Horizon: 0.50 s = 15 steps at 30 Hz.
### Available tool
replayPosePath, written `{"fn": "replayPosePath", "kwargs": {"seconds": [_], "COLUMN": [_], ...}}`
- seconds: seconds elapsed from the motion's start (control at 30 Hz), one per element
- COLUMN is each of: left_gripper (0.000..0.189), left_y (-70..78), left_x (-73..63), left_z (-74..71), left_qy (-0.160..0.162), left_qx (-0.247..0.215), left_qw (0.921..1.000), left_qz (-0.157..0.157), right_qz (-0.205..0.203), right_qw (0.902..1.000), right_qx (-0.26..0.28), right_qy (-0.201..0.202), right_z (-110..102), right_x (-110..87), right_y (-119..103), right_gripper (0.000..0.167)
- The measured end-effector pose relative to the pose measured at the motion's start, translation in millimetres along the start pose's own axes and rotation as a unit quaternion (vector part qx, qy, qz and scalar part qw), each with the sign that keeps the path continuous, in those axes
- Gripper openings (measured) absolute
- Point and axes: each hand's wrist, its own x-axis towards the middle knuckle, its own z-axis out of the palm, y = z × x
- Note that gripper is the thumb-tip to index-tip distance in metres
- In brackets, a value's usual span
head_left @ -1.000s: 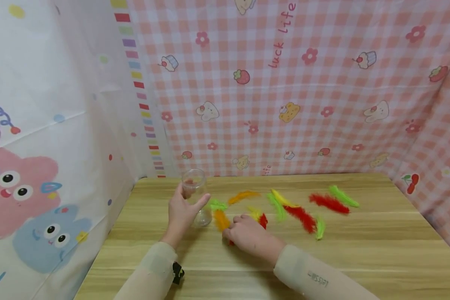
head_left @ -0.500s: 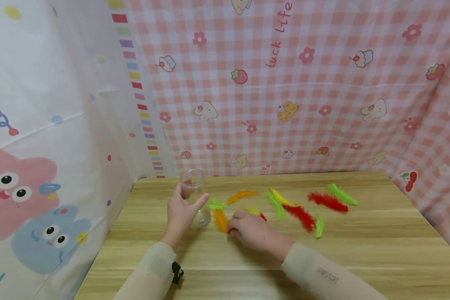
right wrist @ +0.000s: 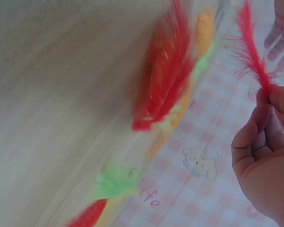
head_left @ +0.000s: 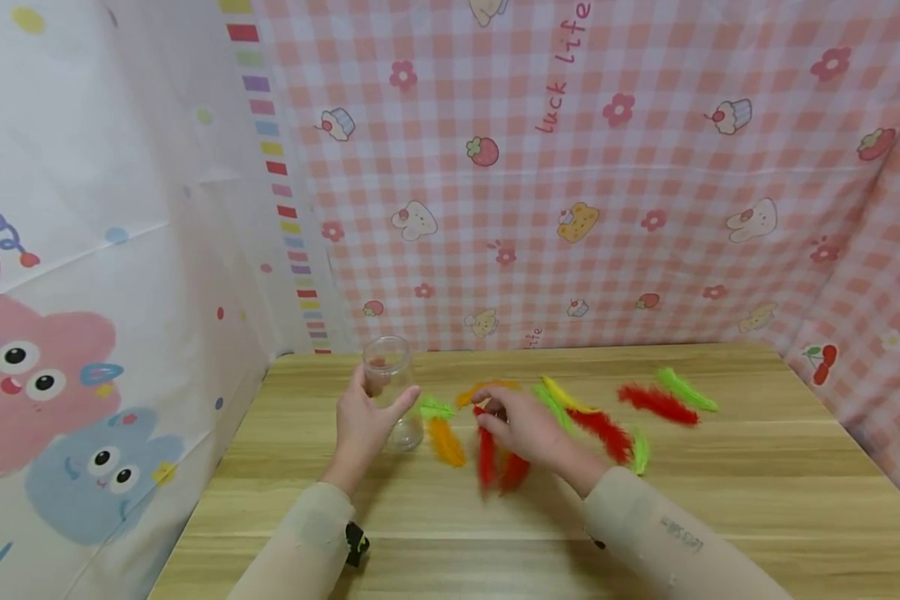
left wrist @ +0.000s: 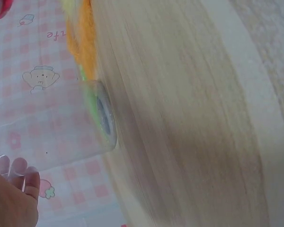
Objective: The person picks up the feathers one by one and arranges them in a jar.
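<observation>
My left hand (head_left: pixel 365 425) holds a clear jar (head_left: pixel 390 367) from its left side, with the thumb stretched across the front. The jar stands upright on the wooden table, and in the left wrist view its round base (left wrist: pixel 106 116) meets the wood. My right hand (head_left: pixel 528 425) is raised a little and pinches a red feather (right wrist: pixel 251 49) by one end between thumb and finger. In the head view this feather (head_left: pixel 486 462) hangs down. Another red feather (head_left: pixel 515 473) lies beneath that hand, partly hidden by it. An orange feather (head_left: pixel 446 442) lies between the jar and the right hand.
Green, yellow, red and orange feathers lie across the table's back half, including a yellow feather (head_left: pixel 568 396), a red feather (head_left: pixel 658 404) and a green feather (head_left: pixel 686 390). A pink checked cloth (head_left: pixel 600 175) hangs behind the table (head_left: pixel 435 542), a white cloth at its left.
My right hand, earlier low over the table beside the orange feather, has risen and shifted slightly right and back, lifting the red feather. My left hand and the jar stay put.
</observation>
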Motion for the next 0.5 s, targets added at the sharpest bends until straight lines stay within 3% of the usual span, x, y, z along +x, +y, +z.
{"fn": "replayPosePath", "kwargs": {"seconds": [0.2,0.5], "left_gripper": [0.073,0.075], "left_y": [0.2,1.4], "left_x": [0.6,-0.2], "left_z": [0.3,-0.4], "left_qy": [0.002,0.000], "left_qx": [0.005,0.008], "left_qw": [1.0000,0.9999], "left_qz": [-0.007,-0.009], "right_qz": [0.018,-0.051], "right_qw": [0.9979,0.9917], "right_qx": [0.046,0.060], "right_qy": [0.043,0.101], "right_z": [-19,-47], "right_x": [3.9,14.8], "right_y": [1,-13], "right_gripper": [0.032,0.034]}}
